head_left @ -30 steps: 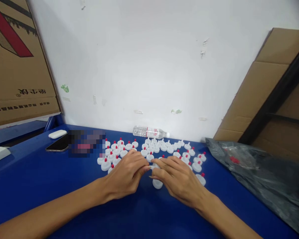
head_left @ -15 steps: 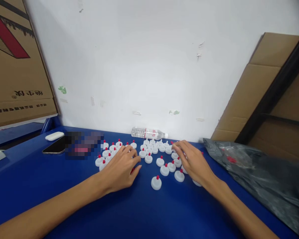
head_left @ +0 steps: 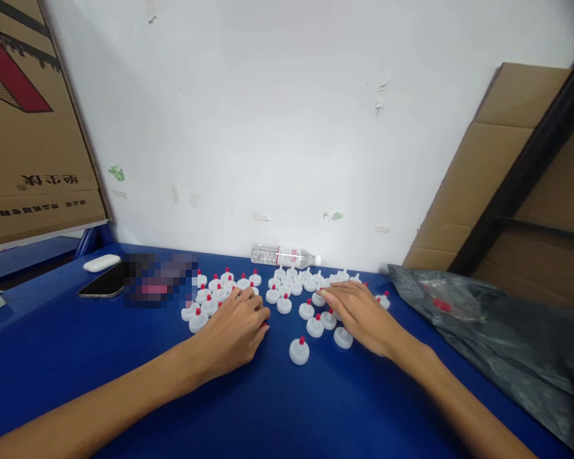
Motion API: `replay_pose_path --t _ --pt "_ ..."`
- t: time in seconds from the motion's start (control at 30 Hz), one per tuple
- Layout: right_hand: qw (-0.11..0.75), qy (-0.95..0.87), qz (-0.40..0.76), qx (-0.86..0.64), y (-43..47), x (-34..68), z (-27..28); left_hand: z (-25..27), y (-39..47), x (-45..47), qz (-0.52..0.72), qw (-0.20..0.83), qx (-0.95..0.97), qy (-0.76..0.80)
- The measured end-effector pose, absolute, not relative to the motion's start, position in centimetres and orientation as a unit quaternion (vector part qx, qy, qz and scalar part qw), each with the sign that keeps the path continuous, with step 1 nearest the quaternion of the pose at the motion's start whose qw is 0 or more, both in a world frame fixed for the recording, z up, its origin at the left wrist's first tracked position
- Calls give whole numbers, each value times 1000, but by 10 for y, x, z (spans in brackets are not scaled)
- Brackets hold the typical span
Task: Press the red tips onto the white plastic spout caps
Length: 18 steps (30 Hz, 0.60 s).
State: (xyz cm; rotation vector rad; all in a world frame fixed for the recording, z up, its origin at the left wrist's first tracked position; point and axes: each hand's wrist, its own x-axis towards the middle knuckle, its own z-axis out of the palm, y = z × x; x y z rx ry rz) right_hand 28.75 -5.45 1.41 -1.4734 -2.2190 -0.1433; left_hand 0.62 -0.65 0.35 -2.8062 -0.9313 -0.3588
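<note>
My left hand [head_left: 242, 324] hovers low over the blue table, fingers curled in. A small red cap [head_left: 264, 324] shows by its thumb; the rest of the grip is hidden. Fingertips of my right hand [head_left: 366, 313] close on the top of a white nozzle cap [head_left: 318, 298]. Beneath and behind that hand other white caps are partly covered. Nearer to me stands a white cap with a red tip [head_left: 299, 351]. Several red-tipped caps [head_left: 198, 320] are grouped beside my left hand. At the back, several white caps [head_left: 343, 275] have bare nozzles.
A clear plastic bottle [head_left: 287, 255] lies against the wall. To the left are a phone [head_left: 100, 280], a white oval case [head_left: 101, 262] and a large carton [head_left: 33, 140]. Dark plastic sheeting [head_left: 483, 338] covers the right side, below folded cardboard [head_left: 478, 166].
My right hand has moved left and slightly down from the back caps to a nearer one, uncovering bare nozzles behind it. My left hand has stayed nearly in place, the red cap shifting by its thumb.
</note>
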Motion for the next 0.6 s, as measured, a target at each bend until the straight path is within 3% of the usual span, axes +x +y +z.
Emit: replay_pose_path --t 0.2,0.6 --pt "248 -776 -53 -578 -53 293 21 -1 -3 7 -130 62 -946 -291" --pt "165 -785 -70 -593 -16 295 24 -2 -1 6 -149 36 -948 -278"
